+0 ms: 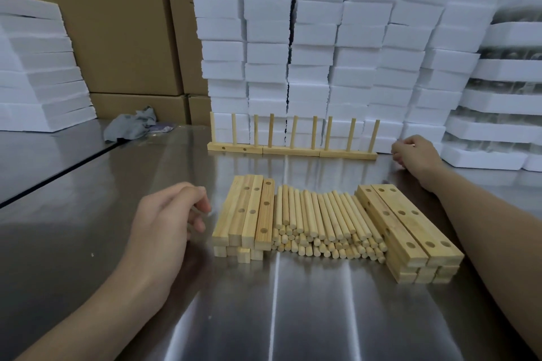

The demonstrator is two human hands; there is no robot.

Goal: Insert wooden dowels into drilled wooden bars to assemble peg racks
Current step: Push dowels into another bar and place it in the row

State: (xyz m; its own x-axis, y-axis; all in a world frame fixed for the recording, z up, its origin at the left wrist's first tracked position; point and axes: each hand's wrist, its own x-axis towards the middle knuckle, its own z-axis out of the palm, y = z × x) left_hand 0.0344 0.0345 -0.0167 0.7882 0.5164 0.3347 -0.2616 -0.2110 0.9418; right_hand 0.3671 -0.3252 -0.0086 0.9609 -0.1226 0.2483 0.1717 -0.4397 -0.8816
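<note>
A pile of loose wooden dowels lies mid-table between two stacks of drilled wooden bars, the left stack and the right stack. Behind them, three assembled peg racks stand end to end, each with three upright dowels. My left hand hovers just left of the left bar stack, fingers loosely curled and holding nothing. Just right of the racks' right end my right hand rests on the table, its fingers curled; whether it holds anything is hidden.
The work surface is a shiny metal table. White foam blocks are stacked high behind the racks and at the right. Cardboard boxes and more foam stand at the back left, with a grey cloth lying near them.
</note>
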